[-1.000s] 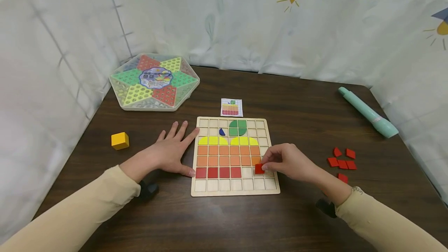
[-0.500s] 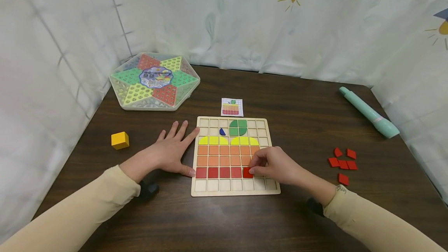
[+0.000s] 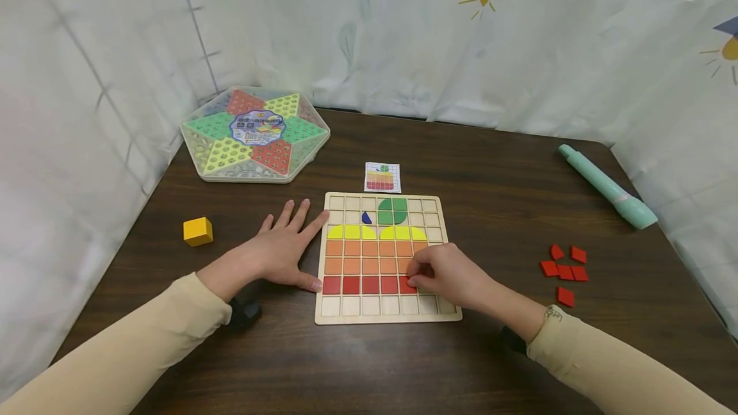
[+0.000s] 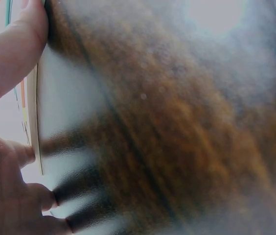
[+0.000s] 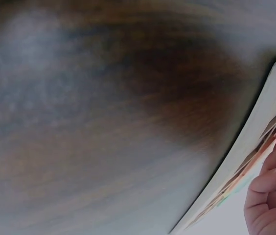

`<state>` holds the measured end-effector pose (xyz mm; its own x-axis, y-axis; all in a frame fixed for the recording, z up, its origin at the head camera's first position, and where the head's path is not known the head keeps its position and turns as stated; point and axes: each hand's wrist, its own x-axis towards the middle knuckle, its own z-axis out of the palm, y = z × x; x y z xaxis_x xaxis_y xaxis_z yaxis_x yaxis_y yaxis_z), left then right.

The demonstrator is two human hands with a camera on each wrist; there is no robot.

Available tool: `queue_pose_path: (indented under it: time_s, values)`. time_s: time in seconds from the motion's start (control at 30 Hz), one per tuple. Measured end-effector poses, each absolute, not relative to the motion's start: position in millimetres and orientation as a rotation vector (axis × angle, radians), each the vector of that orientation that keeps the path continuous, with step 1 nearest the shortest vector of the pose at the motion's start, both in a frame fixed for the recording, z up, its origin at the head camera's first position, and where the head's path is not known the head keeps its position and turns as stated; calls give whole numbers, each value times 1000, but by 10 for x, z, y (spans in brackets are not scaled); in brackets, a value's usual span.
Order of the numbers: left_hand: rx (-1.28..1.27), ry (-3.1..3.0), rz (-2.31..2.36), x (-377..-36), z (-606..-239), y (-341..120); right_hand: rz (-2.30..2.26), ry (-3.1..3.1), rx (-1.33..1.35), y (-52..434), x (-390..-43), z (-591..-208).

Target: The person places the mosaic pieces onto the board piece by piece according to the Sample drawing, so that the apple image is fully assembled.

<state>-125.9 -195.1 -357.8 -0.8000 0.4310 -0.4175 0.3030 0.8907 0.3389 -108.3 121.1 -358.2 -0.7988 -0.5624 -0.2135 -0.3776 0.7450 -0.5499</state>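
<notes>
A wooden grid board (image 3: 444, 312) lies in the middle of the table, filled with green, yellow, orange and red tiles in an apple pattern. My right hand (image 3: 446, 274) rests on the board's right part, its fingertips pinching a red square tile (image 3: 407, 286) down in the red row. My left hand (image 3: 282, 252) lies flat on the table, fingers spread, thumb and index finger touching the board's left edge (image 4: 35, 112). In the right wrist view the board's edge (image 5: 236, 161) and my curled fingers (image 5: 275, 196) show.
Several loose red tiles (image 3: 564, 269) lie to the right. A small pattern card (image 3: 382, 177) sits behind the board. A hexagonal game box (image 3: 254, 134) is at back left, a yellow cube (image 3: 198, 231) at left, a mint-green tube (image 3: 605, 186) at far right.
My right hand moved left with the red tile, from the board's right side to the cell beside the red row, and lowered it there. The left hand stayed still.
</notes>
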Motion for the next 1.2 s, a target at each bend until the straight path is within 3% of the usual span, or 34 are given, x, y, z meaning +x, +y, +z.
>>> queue_pose_path:
  time_s: [0.47, 1.2]
  values:
    - [534, 2559, 355, -1245, -3577, -1944, -698, 2660, -656, 1488, -1099, -3474]
    - [555, 2571, 357, -1238, -3572, -1974, -557, 2854, -327, 3134, -1023, -3385]
